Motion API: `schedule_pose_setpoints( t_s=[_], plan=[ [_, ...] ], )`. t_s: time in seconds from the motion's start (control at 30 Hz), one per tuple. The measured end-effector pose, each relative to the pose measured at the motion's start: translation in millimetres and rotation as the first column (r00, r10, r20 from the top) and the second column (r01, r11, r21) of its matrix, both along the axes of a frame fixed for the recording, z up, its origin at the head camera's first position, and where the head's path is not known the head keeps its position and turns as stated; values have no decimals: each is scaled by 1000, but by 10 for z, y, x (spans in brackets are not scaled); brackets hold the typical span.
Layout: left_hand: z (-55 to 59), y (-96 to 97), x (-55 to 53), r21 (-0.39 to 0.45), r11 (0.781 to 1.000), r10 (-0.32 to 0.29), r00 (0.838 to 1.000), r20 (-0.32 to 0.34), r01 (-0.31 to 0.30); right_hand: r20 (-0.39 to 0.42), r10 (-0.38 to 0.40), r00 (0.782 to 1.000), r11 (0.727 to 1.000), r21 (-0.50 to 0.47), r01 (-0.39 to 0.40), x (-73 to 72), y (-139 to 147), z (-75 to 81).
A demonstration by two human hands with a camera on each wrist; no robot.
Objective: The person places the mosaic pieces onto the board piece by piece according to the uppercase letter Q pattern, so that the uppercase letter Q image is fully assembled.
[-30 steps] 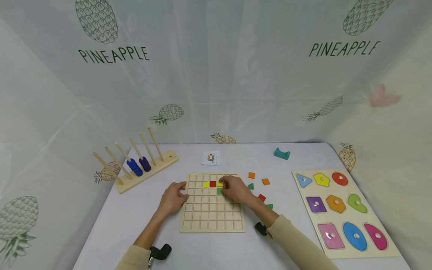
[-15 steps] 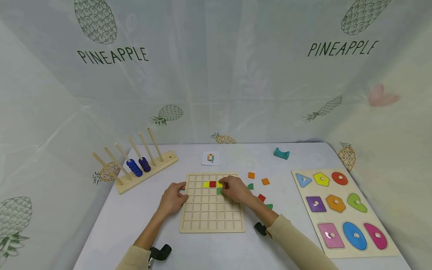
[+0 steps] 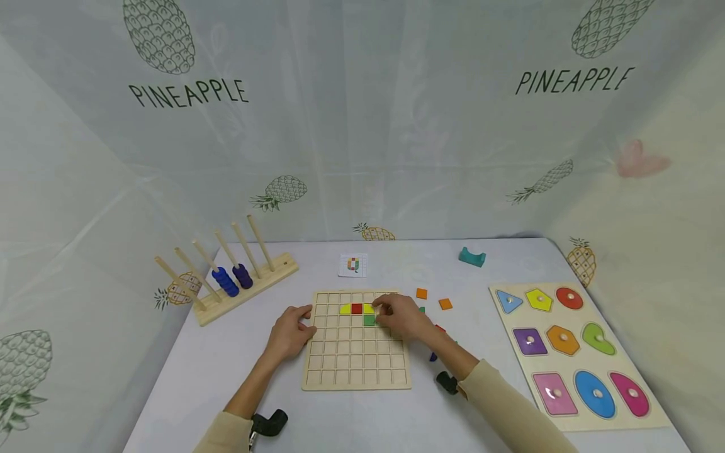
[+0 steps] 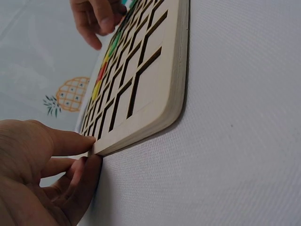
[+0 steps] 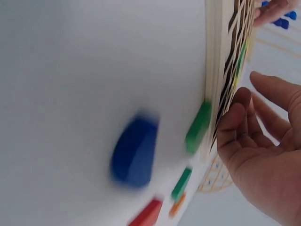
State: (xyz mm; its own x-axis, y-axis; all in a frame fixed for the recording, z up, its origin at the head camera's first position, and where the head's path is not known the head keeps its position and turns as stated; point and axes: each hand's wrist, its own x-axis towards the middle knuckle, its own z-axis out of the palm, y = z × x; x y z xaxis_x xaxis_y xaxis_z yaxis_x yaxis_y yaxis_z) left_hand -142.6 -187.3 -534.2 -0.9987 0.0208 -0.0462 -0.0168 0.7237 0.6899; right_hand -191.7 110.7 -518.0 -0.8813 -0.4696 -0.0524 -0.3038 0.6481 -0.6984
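A wooden grid board [image 3: 334, 365] lies on the white table. In its upper rows sit a yellow tile [image 3: 345, 309], a red square [image 3: 357, 309], a second yellow tile [image 3: 367, 309] and a green square [image 3: 369, 320] below that. My left hand [image 3: 289, 331] holds the board's left edge, thumb and fingers at the rim in the left wrist view. Just right of the tiles, my right hand [image 3: 403, 318] hovers over the board. The right wrist view shows its thumb and fingers [image 5: 231, 117] apart, with nothing between them.
Loose orange squares [image 3: 445, 304], a red piece [image 5: 146, 214], green pieces [image 5: 198, 126] and a blue piece [image 5: 135, 150] lie right of the board. Behind is a pattern card [image 3: 353, 265]. A peg rack [image 3: 277, 267] stands left, a shape puzzle [image 3: 557, 393] right, a teal block [image 3: 472, 257] back right.
My right hand has drawn slightly right, off the yellow and green tiles, which now show more fully. My left hand stays at the board's edge.
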Motion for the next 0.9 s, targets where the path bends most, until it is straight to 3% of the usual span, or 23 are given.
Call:
schedule_pose_setpoints(
  t_s=[0.23,0.47,0.6,0.9],
  plan=[
    [2,-2,-3,-7,1000,-7,1000,-14,7,9,-36,999,999,11,36,44,410,92],
    [-22,-4,6,2,1000,-3,1000,-5,3,14,-22,1000,998,64,21,144,724,39],
    [-19,-5,17,5,1000,0,1000,3,0,13,-9,1000,994,112,8,214,786,6],
    [1,-10,19,-3,1000,-1,1000,-16,1,-21,-57,998,979,193,60,271,740,-9]
  ],
)
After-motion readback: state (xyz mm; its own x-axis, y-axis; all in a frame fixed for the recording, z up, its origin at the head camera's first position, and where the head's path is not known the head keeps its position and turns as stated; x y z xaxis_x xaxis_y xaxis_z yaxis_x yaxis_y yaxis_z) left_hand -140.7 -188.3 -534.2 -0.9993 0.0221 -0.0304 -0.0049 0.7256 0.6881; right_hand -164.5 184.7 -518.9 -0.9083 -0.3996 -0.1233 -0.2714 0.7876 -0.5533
